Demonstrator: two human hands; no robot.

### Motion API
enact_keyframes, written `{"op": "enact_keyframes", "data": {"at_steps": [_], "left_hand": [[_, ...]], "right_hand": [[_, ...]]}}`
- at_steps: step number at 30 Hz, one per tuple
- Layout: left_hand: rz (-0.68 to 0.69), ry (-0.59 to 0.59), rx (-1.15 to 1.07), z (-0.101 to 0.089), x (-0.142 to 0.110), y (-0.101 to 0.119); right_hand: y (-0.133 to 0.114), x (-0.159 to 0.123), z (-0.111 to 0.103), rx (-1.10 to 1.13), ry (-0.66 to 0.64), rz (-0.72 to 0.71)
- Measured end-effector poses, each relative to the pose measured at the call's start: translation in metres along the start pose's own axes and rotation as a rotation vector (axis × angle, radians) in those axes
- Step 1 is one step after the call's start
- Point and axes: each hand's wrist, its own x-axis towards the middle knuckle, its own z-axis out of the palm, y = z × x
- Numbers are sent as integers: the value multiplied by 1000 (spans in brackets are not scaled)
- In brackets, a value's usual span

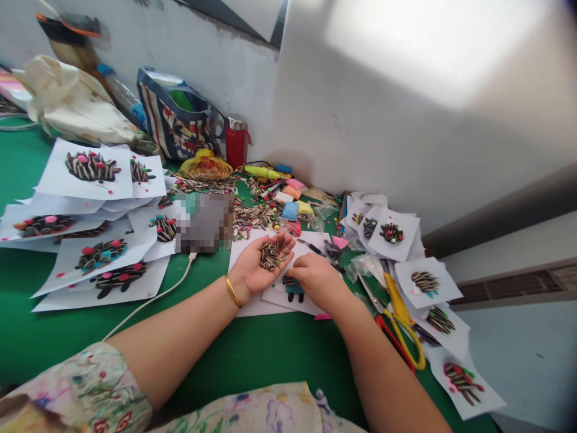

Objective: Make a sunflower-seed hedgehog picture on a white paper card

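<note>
My left hand [247, 266] lies palm up with its fingers slightly curled, cupping a small heap of striped sunflower seeds [270, 254]. Beside it, my right hand [318, 279] is closed in a pinch over a white sheet [276, 296]. Whatever the right fingertips hold is hidden or too small to name. Below them on the sheet shows a small blue figure [294, 287] with dark seed-like feet, its upper part covered by my hand. More white paper lies beneath, and a black pen [311, 246] rests just beyond my right hand.
Paper sheets with seed hedgehogs are stacked at left [94, 187] and right [435, 270]. Loose seeds [255, 216], clay packets [291, 210] and a red flask [236, 144] stand toward the wall. Yellow-handled scissors [401, 337] lie right; a cable [153, 300] crosses the green table [216, 367].
</note>
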Motion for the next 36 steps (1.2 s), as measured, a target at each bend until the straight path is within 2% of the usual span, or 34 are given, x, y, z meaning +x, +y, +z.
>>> {"op": "enact_keyframes", "data": {"at_steps": [3,6,11,15,28,36], "left_hand": [[-3,-11,-5,0,0,0],[-15,-34,-2,1,-1,0],[-63,-92,5,3,-3,-1],[-72,-72,1,6,-4,-5],[-92,-90,24,9,-6,-11],[-101,-136,31,1,-2,-13]], "right_hand": [[-6,-1,-7,-9,41,59],[-14,0,-11,6,144,142],[-25,6,-10,70,268,218],[-29,12,-9,95,324,257],[-31,17,-3,118,349,291],[-28,15,-8,172,394,335]]}}
